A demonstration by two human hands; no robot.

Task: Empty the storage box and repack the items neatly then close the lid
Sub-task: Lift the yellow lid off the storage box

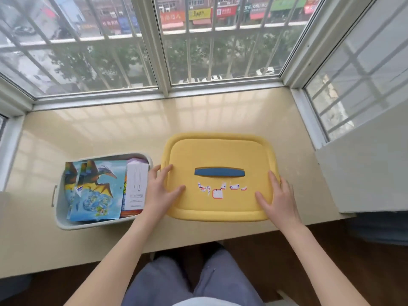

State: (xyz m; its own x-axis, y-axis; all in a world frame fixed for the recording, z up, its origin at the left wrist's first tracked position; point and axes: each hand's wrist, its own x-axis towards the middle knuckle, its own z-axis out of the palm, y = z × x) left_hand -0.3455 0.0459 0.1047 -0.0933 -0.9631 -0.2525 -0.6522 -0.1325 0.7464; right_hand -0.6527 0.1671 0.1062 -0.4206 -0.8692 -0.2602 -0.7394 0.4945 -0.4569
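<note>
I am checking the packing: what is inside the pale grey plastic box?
Blue pterosaur-printed paper packets, a white rectangular carton, an orange pack partly under it, something purple behind. Anything beneath them is covered.

Left hand (pixel 162 191) and right hand (pixel 279 199) are resting flat on the yellow lid (pixel 220 155), one at each side edge; the storage box (pixel 59 214) is sitting just left, packed and uncovered.

Sill (pixel 132 124) open behind box (pixel 57 208) and lid (pixel 220 155); the gap between them seems narrow.
</note>
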